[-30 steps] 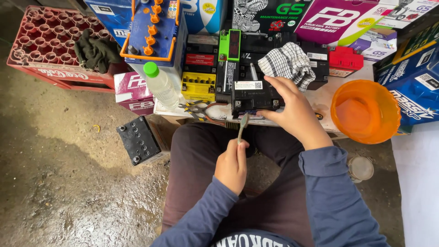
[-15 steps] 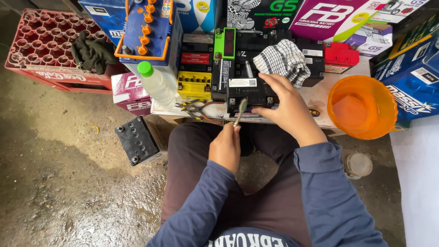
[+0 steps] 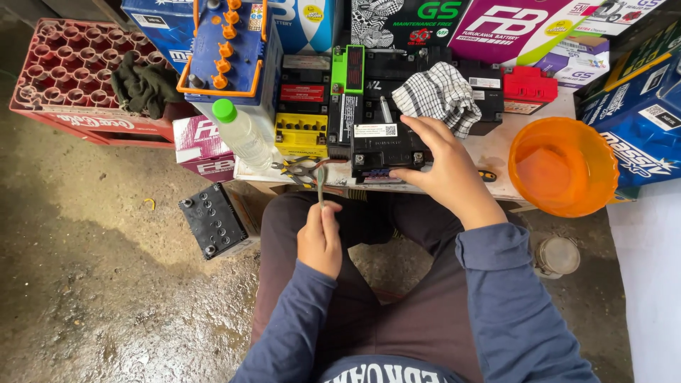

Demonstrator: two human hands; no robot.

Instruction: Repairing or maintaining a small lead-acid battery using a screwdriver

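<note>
My left hand (image 3: 320,240) is closed around the handle of a thin metal tool (image 3: 320,183) that points up toward the low table's front edge. My right hand (image 3: 443,170) rests on the right side of a small black battery (image 3: 383,147), fingers over its front face. Pliers (image 3: 298,169) lie on the table just left of the battery. A checked cloth (image 3: 440,96) sits behind my right hand.
An orange plastic bowl (image 3: 562,167) stands at the right. A clear bottle with a green cap (image 3: 240,131) and a yellow battery (image 3: 301,133) stand left. A black battery (image 3: 213,221) lies on the wet floor. A red crate (image 3: 67,78) holds a dark rag.
My left hand with the tool has drawn left and slightly back, away from the black battery's front. My right hand stays on the battery.
</note>
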